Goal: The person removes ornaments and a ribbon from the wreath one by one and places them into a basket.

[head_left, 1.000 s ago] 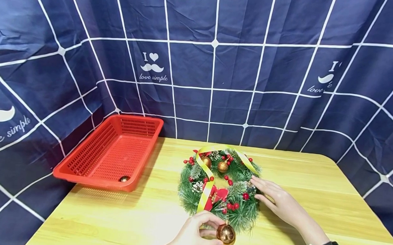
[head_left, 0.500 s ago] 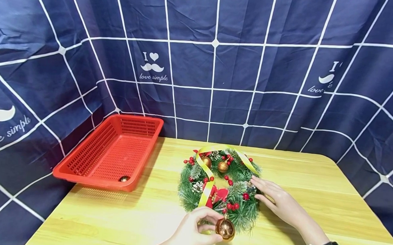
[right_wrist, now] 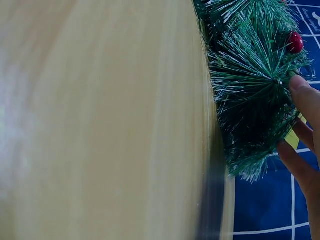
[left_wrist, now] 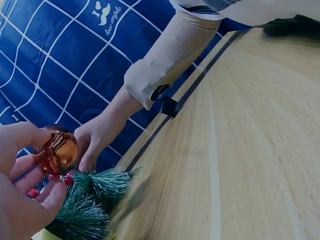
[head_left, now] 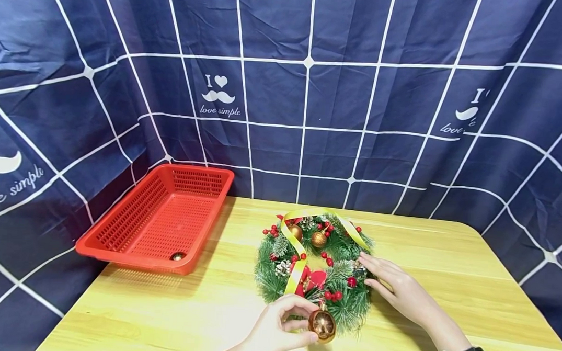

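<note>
A shiny copper-coloured Christmas bauble is pinched between the thumb and fingers of my left hand, over the near edge of a green Christmas wreath. In the left wrist view the bauble shows beside the wreath's needles. My right hand rests its fingertips on the wreath's right side. Up close in the right wrist view, its thumb and fingers touch the green needles. A yellow ribbon, red berries, pine cones and two gold baubles sit on the wreath.
A red plastic basket stands at the left of the wooden table, with one shiny bauble in its near corner. Behind the table hangs a blue curtain with white grid lines.
My left hand has lifted slightly away from me with the bauble, and the bauble has shifted a little toward the wreath. My right hand has stayed in place.
</note>
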A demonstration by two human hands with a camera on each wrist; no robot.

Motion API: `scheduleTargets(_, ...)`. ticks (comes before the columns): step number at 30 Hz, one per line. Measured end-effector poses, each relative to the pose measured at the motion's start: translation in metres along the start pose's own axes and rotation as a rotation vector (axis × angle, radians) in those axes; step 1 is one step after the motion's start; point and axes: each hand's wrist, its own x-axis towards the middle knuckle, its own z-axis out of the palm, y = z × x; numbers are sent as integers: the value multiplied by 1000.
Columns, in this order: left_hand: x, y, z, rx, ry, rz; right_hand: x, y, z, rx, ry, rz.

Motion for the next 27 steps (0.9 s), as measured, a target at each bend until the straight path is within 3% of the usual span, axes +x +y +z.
scheduleTargets(3, 1, -1, 0, -7, 10, -42, 0, -1, 0, 1, 4, 5)
scheduleTargets(6, 1, -2, 1, 4, 18, -44, 0, -2, 0, 6, 7, 16)
scheduleTargets(12, 3, -6, 2, -25, 12, 31, 0, -2, -1, 7, 4, 25)
scheduleTargets(16, 3, -5, 2, -64, 11, -10, 1, -2, -1, 5, -6, 30)
scheduleTargets(19, 4, -5, 1, -68, 16, -75, 1, -3, -2, -5, -26, 47)
scheduleTargets(21, 4, -6, 1, -62, 15, -79, 1, -3, -3, -10, -42, 59)
scheduleTargets(27, 8, -5, 3, -69, 26, -25, 2, -1, -2, 3, -22, 19)
